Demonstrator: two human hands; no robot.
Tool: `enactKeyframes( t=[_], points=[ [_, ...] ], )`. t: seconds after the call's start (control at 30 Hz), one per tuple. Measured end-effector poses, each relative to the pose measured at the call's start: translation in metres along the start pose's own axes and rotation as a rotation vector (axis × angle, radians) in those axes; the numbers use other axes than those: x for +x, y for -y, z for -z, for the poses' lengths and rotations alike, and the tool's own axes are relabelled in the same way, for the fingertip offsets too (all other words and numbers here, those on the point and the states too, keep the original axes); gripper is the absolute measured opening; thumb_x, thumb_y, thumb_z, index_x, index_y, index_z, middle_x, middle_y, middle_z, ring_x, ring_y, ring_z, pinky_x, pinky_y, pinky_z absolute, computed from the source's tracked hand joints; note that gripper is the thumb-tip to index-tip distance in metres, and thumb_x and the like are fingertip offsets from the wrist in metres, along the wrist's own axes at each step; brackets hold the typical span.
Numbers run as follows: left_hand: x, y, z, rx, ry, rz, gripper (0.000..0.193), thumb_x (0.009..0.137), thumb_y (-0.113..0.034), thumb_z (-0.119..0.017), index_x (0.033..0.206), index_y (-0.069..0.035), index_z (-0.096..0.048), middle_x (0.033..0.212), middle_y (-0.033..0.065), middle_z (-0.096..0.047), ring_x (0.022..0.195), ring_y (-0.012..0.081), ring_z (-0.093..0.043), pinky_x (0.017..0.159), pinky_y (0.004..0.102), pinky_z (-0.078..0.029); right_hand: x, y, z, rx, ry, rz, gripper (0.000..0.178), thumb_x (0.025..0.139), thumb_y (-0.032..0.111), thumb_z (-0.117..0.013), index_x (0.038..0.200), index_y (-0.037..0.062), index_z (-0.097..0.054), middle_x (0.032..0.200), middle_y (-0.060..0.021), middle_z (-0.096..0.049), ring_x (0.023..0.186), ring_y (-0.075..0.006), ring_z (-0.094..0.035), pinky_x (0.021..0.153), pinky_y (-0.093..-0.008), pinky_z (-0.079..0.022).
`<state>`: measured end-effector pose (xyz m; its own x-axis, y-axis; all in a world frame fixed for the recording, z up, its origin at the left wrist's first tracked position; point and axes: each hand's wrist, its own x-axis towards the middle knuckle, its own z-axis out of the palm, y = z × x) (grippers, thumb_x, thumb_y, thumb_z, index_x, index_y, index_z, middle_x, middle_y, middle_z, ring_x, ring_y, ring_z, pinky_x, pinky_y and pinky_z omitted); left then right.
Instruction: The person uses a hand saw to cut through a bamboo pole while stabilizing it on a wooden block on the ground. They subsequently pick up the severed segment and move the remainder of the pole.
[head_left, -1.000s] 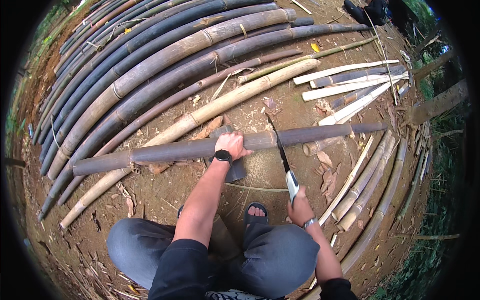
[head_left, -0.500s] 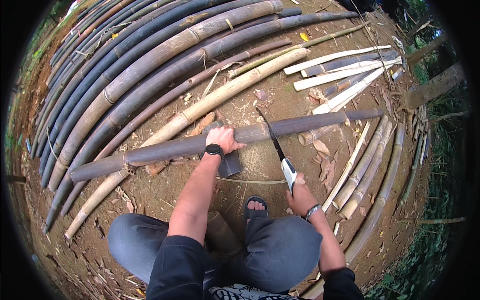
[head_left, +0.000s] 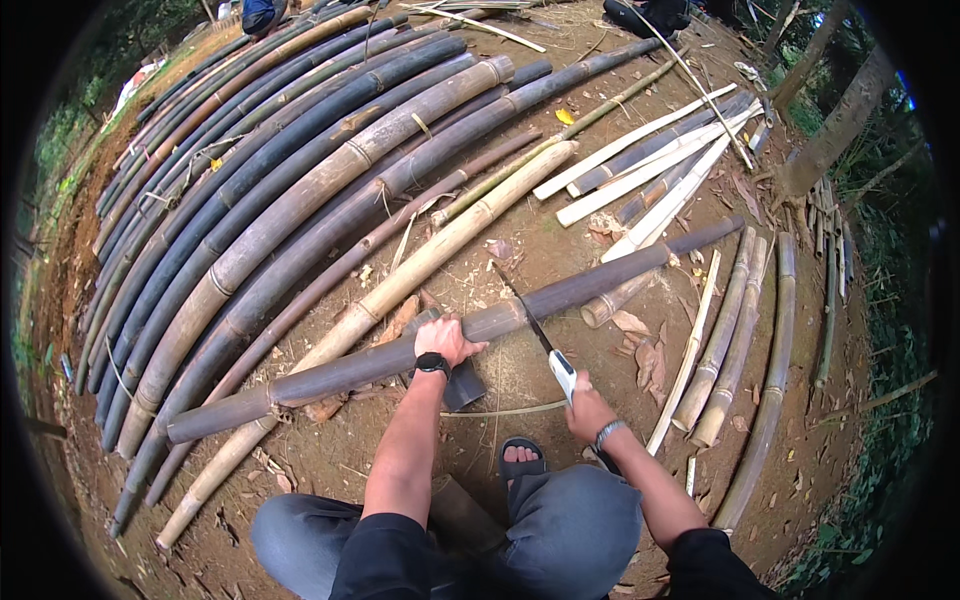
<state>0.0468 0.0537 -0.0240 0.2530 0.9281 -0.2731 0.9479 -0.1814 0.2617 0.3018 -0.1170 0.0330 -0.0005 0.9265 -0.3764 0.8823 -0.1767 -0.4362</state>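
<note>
A dark bamboo pole (head_left: 345,370) lies slanting across in front of me, its right end farther off. My left hand (head_left: 450,342) is closed over the pole near its middle and presses down on it. A short dark bamboo piece (head_left: 463,385) shows under that hand, beneath the pole. My right hand (head_left: 588,410) is wrapped round the white and black handle of a hand saw (head_left: 540,335). Its black blade crosses the pole just right of my left hand, at a pale band near a joint. How deep the blade sits cannot be made out.
Several long bamboo poles (head_left: 290,235) lie side by side at the left. Pale split bamboo strips (head_left: 650,165) are at the far right, and shorter bamboo lengths (head_left: 720,340) nearer on the right. A tree trunk (head_left: 835,120) stands beyond. A person (head_left: 262,15) shows partly at the far left.
My view has tilted up, so more of the far ground shows. The saw has slid slightly away from me across the pole. My left hand keeps its hold.
</note>
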Motion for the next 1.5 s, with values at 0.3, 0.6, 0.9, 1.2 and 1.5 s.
enactKeyframes(
  t=[0.3,0.6,0.9,1.2,1.5],
  points=[
    [-0.002,-0.016,0.012,0.031,0.052,-0.011,0.074,0.070,-0.070,-0.071,0.107,-0.005,-0.069,0.103,0.0142,-0.073,0.098,0.0292,-0.071,0.085,0.0397,-0.056,-0.030,-0.012,-0.003,0.015,-0.024,-0.029,0.037,0.088,0.007,-0.047,0.118,-0.0119,-0.035,0.086,-0.0386,-0.062,0.082,-0.0523,-0.064,0.073,-0.0579,-0.050],
    [-0.007,-0.004,0.018,0.059,0.040,0.025,0.075,0.069,-0.070,-0.072,0.108,-0.006,-0.068,0.111,0.0171,-0.070,0.102,0.0302,-0.069,0.089,0.0416,-0.054,-0.050,0.019,0.017,0.087,0.101,-0.071,0.043,0.088,0.006,-0.047,0.124,-0.0133,-0.033,0.089,-0.0394,-0.063,0.090,-0.0502,-0.065,0.079,-0.0560,-0.051],
    [-0.010,-0.005,0.016,0.132,-0.029,0.026,0.080,0.066,-0.074,-0.071,0.110,-0.007,-0.069,0.106,0.0151,-0.072,0.099,0.0295,-0.070,0.087,0.0414,-0.055,-0.071,0.012,0.028,0.086,0.177,-0.133,0.041,0.087,0.003,-0.045,0.123,-0.0133,-0.036,0.096,-0.0382,-0.064,0.093,-0.0500,-0.066,0.082,-0.0558,-0.052],
    [-0.016,0.008,0.020,0.176,0.015,0.050,0.080,0.066,-0.075,-0.070,0.107,-0.006,-0.069,0.107,0.0163,-0.071,0.100,0.0308,-0.070,0.086,0.0424,-0.055,-0.045,0.021,0.024,0.036,0.191,-0.041,0.055,0.086,0.003,-0.050,0.134,-0.0144,-0.031,0.099,-0.0354,-0.065,0.092,-0.0463,-0.067,0.079,-0.0526,-0.054],
    [-0.014,0.007,0.016,0.188,-0.025,0.046,0.075,0.068,-0.071,-0.072,0.106,-0.006,-0.068,0.104,0.0151,-0.072,0.099,0.0309,-0.070,0.087,0.0428,-0.055,-0.037,0.019,0.025,0.135,0.128,-0.013,0.039,0.087,0.003,-0.045,0.120,-0.0162,-0.036,0.089,-0.0372,-0.063,0.086,-0.0495,-0.066,0.075,-0.0555,-0.052]
  ],
)
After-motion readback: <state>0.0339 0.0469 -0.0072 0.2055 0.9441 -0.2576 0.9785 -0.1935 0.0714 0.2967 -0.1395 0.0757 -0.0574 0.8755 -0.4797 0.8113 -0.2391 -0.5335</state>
